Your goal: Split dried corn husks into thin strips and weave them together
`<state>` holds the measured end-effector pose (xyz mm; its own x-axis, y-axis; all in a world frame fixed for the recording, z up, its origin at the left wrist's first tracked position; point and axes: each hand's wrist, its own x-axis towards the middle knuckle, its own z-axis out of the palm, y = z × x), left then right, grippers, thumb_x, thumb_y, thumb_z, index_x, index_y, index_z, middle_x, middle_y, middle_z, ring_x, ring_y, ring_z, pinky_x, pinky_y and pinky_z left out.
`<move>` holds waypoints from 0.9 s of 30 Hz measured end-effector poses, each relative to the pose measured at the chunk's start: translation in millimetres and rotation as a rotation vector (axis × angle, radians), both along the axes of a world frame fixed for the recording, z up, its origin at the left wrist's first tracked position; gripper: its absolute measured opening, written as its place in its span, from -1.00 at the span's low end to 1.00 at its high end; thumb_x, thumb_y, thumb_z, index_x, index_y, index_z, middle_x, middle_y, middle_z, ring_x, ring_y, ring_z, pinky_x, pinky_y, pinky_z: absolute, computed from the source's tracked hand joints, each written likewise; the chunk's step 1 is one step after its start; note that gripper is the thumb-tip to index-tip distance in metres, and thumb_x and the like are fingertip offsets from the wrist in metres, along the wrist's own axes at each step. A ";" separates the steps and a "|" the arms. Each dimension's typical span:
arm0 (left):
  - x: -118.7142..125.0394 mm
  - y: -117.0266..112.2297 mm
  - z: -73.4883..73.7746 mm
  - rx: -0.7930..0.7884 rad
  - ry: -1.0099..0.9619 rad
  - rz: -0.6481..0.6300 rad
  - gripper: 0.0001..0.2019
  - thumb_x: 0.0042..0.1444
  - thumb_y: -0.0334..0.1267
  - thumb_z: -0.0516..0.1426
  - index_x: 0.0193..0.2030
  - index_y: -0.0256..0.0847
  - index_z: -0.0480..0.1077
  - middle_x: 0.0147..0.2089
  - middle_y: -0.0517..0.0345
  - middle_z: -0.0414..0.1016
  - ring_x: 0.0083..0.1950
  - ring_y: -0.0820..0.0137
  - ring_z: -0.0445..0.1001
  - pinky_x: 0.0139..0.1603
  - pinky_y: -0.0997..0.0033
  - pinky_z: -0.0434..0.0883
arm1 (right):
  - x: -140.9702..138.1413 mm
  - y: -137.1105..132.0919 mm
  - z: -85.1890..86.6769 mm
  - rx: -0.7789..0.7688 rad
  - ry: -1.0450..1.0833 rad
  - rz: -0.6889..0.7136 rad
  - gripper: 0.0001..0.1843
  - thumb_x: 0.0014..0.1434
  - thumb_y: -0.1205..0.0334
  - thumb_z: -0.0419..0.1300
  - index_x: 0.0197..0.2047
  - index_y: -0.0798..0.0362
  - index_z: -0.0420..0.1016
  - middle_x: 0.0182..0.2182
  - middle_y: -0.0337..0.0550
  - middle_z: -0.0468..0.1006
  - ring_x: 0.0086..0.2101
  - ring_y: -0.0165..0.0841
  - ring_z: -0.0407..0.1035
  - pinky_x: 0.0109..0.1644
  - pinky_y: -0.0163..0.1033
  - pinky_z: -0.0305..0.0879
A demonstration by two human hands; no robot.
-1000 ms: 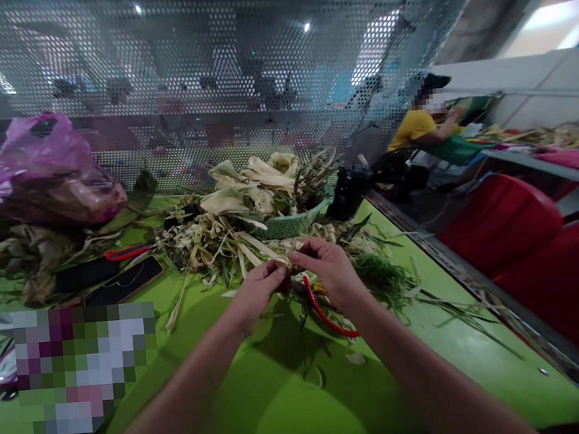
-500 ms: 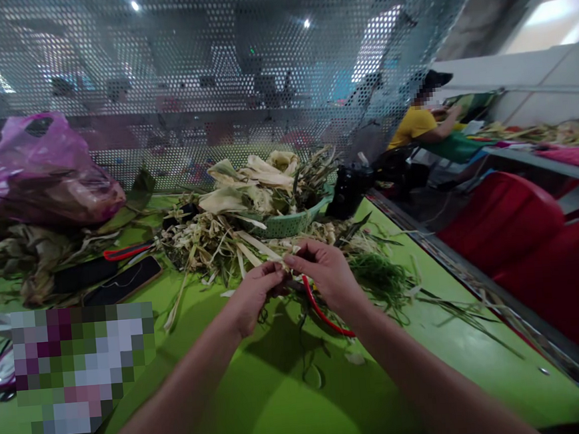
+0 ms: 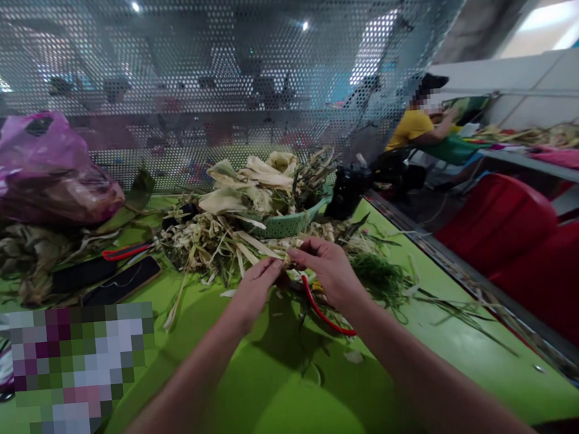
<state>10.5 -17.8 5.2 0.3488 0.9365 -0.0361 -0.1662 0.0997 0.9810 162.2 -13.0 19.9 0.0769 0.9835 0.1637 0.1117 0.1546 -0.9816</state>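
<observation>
My left hand (image 3: 255, 286) is closed, its thumb and fingers pinching a small pale piece of dry husk (image 3: 287, 260). From the other side, my right hand (image 3: 327, 267) pinches the same piece, so the fingertips almost meet. Fingers hide most of its shape. Under my right hand lies a tool with a curved red handle (image 3: 322, 313), its other end covered. Behind the hands is a heap of pale knotted husk strips (image 3: 206, 247). A green basket (image 3: 295, 225) full of dry husks (image 3: 259, 179) stands beyond. Right of my hand lies a tangle of green fibre (image 3: 382, 276).
A pink plastic bag (image 3: 55, 172) sits at the back left, near a red-handled tool (image 3: 126, 251) and a dark flat object (image 3: 124, 281). A perforated metal screen (image 3: 183, 85) borders the green table (image 3: 305, 410). Red chairs (image 3: 500, 220) and a person in yellow (image 3: 410, 127) are at right.
The fingers of my left hand have straightened somewhat around the husk piece. Both hands have shifted only slightly and still hold it in the same place.
</observation>
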 end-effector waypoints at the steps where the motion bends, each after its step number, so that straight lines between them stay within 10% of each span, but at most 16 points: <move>1: -0.4 0.6 0.8 0.010 0.011 -0.013 -0.75 0.04 -0.06 0.14 -0.30 -0.21 0.43 -0.33 0.14 0.43 -0.29 0.42 0.33 -0.20 0.44 0.26 | 0.6 0.5 -0.7 -0.002 0.010 0.012 -0.71 -0.06 0.02 0.29 -0.48 0.07 0.39 -0.56 -0.28 0.37 -0.50 -0.43 0.22 -0.39 -0.30 0.17; 27: -3.2 3.0 -2.0 0.049 0.023 0.039 -0.77 0.05 -0.09 0.13 -0.33 -0.23 0.39 -0.40 0.18 0.38 -0.34 0.47 0.30 -0.25 0.48 0.24 | -1.8 -2.4 3.6 -0.051 0.118 0.172 -0.77 -0.06 0.09 0.31 -0.39 0.07 0.49 -0.45 -0.22 0.47 -0.40 -0.40 0.30 -0.25 -0.29 0.22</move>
<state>7.3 -14.8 3.3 0.3113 0.9503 0.0030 -0.1463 0.0448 0.9882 160.3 -15.4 23.5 -0.0774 0.9906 0.1128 -0.0286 0.1109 -0.9934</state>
